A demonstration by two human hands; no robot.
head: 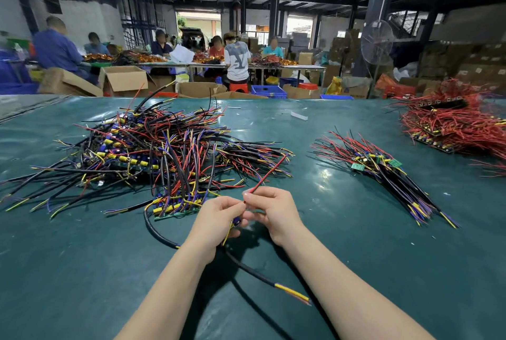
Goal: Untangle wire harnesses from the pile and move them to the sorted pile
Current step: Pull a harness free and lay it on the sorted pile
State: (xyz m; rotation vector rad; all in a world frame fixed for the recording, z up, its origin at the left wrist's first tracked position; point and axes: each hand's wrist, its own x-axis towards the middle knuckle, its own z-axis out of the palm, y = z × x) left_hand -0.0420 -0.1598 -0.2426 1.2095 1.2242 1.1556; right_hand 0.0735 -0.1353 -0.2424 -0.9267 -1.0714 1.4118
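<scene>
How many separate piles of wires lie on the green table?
3. A big tangled pile at left; a smaller sorted pile at centre right; a mostly red pile at far right, partly out of frame. More may lie beyond.

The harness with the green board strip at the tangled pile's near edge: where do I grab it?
Probably pinch the narrow green circuit board strip along its near long edge, coming from your side over the bare green table mat. It lies exposed there, while its wires on the far side run into the tangled wire pile.
</scene>
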